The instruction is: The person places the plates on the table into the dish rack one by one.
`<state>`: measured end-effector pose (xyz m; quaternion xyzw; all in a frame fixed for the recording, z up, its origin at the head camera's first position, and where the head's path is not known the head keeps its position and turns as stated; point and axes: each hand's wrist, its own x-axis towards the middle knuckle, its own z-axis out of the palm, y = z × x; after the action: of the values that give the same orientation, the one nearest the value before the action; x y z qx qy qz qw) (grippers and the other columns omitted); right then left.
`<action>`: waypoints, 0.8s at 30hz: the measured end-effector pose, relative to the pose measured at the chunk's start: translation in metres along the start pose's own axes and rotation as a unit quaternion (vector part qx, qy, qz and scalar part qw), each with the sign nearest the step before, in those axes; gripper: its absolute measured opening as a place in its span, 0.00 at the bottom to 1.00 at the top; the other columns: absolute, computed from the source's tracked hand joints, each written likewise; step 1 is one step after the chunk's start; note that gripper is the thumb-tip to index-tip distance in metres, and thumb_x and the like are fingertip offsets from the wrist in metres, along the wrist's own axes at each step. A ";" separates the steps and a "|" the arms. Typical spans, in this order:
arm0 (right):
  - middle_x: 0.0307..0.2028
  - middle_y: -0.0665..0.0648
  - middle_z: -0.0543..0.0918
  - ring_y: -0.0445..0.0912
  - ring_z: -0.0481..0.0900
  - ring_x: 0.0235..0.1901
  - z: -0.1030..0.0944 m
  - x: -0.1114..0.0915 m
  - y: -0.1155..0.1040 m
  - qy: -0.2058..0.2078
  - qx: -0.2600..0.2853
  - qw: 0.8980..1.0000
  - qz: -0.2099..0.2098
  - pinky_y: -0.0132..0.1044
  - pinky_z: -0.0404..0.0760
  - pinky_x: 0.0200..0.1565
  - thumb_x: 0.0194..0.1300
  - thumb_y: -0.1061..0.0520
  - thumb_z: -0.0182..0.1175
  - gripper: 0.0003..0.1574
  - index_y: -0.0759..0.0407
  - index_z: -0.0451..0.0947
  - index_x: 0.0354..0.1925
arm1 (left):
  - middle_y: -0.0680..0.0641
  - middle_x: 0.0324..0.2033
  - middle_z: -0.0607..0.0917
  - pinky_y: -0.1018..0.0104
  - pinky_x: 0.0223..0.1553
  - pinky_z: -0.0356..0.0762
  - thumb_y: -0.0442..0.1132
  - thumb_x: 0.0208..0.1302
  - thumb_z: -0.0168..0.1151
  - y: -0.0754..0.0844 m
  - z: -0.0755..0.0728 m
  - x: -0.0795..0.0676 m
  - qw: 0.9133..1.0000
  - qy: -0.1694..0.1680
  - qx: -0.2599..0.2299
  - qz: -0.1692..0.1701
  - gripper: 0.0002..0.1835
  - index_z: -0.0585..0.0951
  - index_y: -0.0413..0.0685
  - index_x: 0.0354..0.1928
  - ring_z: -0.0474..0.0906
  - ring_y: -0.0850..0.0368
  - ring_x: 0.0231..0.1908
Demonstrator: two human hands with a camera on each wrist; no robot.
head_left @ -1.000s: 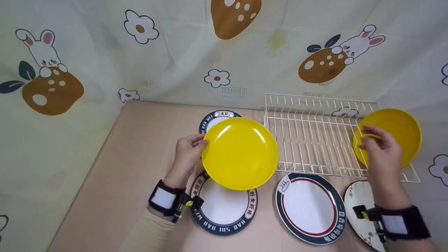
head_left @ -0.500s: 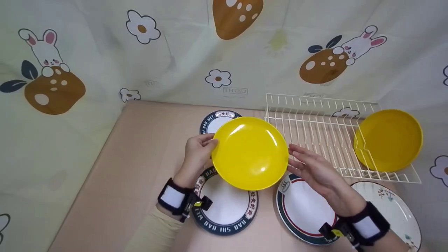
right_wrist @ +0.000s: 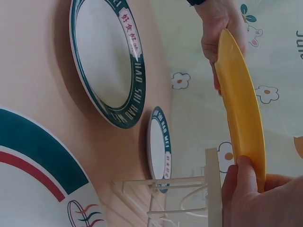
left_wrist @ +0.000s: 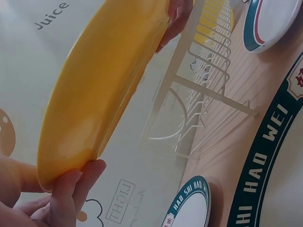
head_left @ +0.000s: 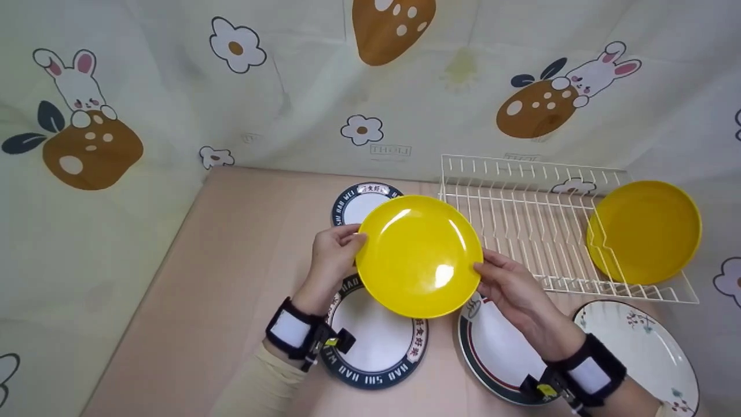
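Above the desk [head_left: 231, 260], yellow plate [head_left: 419, 258] is held at opposite edges, pinched by fingers of left hand [head_left: 336, 253] and right hand [head_left: 515, 289]; wire rack [head_left: 535, 201] seen to plate's right, right hand nearer to it

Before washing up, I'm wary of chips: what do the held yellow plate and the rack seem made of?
Held yellow plate: probably plastic or melamine, smooth and glossy, given its sharp highlights; glazed ceramic remains possible.
Rack: likely metal wire with satin cream coating, given its thin, evenly coloured bent rods.
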<state>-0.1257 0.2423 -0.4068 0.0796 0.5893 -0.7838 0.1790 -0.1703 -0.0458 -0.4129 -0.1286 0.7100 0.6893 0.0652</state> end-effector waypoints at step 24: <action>0.46 0.54 0.82 0.44 0.84 0.42 -0.009 -0.001 -0.007 0.005 0.003 1.000 0.000 0.33 0.82 0.47 0.70 0.61 0.52 0.34 0.68 0.54 0.69 | 0.43 0.45 0.85 0.60 0.42 0.84 0.43 0.68 0.55 -0.005 -0.009 -0.005 0.994 -0.109 -0.023 0.025 0.20 0.75 0.44 0.59 0.84 0.52 0.39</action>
<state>-0.1277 0.2526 -0.4028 0.0846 0.5881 -0.7849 0.1760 -0.1630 -0.0542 -0.4159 -0.0365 0.6859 0.7166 0.1215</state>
